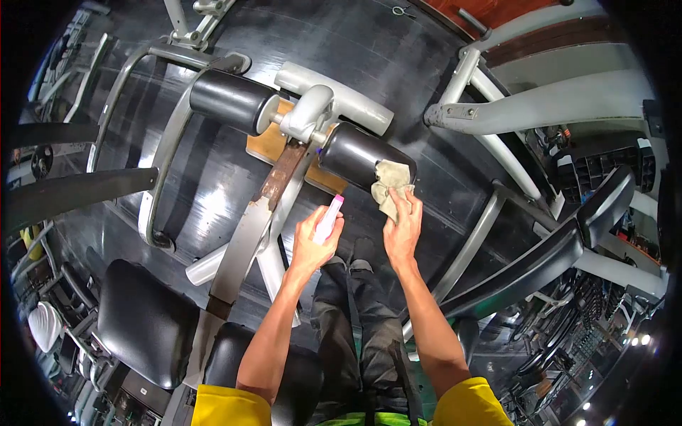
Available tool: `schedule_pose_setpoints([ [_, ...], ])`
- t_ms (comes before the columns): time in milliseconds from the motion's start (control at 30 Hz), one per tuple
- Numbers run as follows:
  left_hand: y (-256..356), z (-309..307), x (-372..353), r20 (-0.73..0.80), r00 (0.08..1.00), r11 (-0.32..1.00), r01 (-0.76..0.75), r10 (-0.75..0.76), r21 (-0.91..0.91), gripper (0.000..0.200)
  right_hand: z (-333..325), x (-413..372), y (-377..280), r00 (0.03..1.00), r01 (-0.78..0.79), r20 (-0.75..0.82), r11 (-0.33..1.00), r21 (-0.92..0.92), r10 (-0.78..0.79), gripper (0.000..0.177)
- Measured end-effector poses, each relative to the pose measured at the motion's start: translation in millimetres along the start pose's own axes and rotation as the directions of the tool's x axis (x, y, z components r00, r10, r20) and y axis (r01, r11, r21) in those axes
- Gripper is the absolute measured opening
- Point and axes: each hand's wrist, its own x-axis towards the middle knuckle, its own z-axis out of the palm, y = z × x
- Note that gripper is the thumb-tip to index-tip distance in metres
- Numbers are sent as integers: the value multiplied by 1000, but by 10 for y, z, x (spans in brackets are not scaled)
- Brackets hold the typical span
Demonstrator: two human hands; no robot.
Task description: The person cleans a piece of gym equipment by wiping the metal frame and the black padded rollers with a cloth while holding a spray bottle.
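My left hand [315, 240] is closed around a slim white bottle with a pink top [328, 221], tilted up and to the right. With bent fingers my right hand [403, 231] holds a crumpled beige cloth [389, 188]. The cloth lies against the right end of a black padded roller [359, 155]. A second black roller [231, 101] sits on the other side of the grey metal joint [307, 113]. The bottle is apart from the rollers, below the right one.
A worn grey beam [245, 241] runs from the joint down to black seat pads [145, 323]. Under the rollers is a wooden board [266, 144] on the dark floor. A curved metal frame [167, 153] stands left, and another machine's black bench pad [522, 266] right.
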Motion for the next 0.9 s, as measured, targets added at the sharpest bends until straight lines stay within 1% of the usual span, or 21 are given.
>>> schedule_pose_setpoints([
  [67,14,9,-9,-39,994,993,-97,99,65,8,-73,14,30,998,-61,-24,986,154,66,58],
  [133,93,2,-38,-28,997,994,-70,73,88,8,-173,2,107,986,-116,-82,949,294,146,55],
  [200,172,-6,-43,-20,998,993,-55,57,106,8,-308,-46,173,960,-172,-153,929,329,232,43],
  [267,223,-34,-82,3,999,988,-34,34,150,15,-411,-162,391,918,-261,-191,893,367,347,37],
  [300,242,-45,-100,1,999,988,-36,37,149,15,-466,-228,524,900,-299,-166,849,435,402,33],
  [333,256,-62,-135,18,1000,989,-23,20,148,15,-521,-272,622,887,-297,-179,823,484,425,32],
  [433,339,-98,-195,43,999,991,-4,-2,136,16,-751,-365,756,837,-341,-201,773,536,508,31],
  [467,365,-106,-208,49,999,993,3,-9,119,16,-814,-370,771,813,-372,-214,766,525,542,32],
  [500,377,-105,-221,48,999,993,3,-9,121,16,-855,-340,830,772,-431,-182,713,554,609,32],
  [533,387,-100,-229,39,999,997,-20,16,78,16,-878,-311,876,728,-484,-149,656,579,669,32],
  [567,397,-94,-227,30,999,998,-44,43,33,16,-877,-291,911,729,-482,-151,657,580,667,32],
  [600,417,-100,-225,29,999,998,-46,45,32,16,-904,-169,789,726,-442,-173,645,624,666,30],
  [633,450,-116,-222,61,996,995,-63,58,77,12,-897,-46,722,721,-400,-196,630,665,665,28],
  [667,482,-132,-225,93,993,989,-80,69,121,9,-844,55,762,722,-399,-197,631,665,664,28],
  [700,518,-143,-241,92,993,990,-78,67,121,9,-776,158,833,763,-336,-216,659,673,609,30],
  [767,589,-160,-250,126,991,993,-47,33,112,9,-678,442,743,826,-218,-255,702,678,503,35],
  [800,605,-171,-268,124,992,993,-48,34,111,9,-651,602,552,849,-168,-271,719,674,453,37],
  [833,615,-185,-296,112,990,992,-93,83,82,9,-628,748,413,875,-193,-193,686,702,444,39],
  [867,614,-200,-325,97,986,989,-139,133,53,8,-510,891,336,901,-119,-252,760,639,352,36],
  [900,590,-214,-366,95,986,989,-139,133,55,8,-466,1025,120,927,-79,-276,850,521,255,34],
])
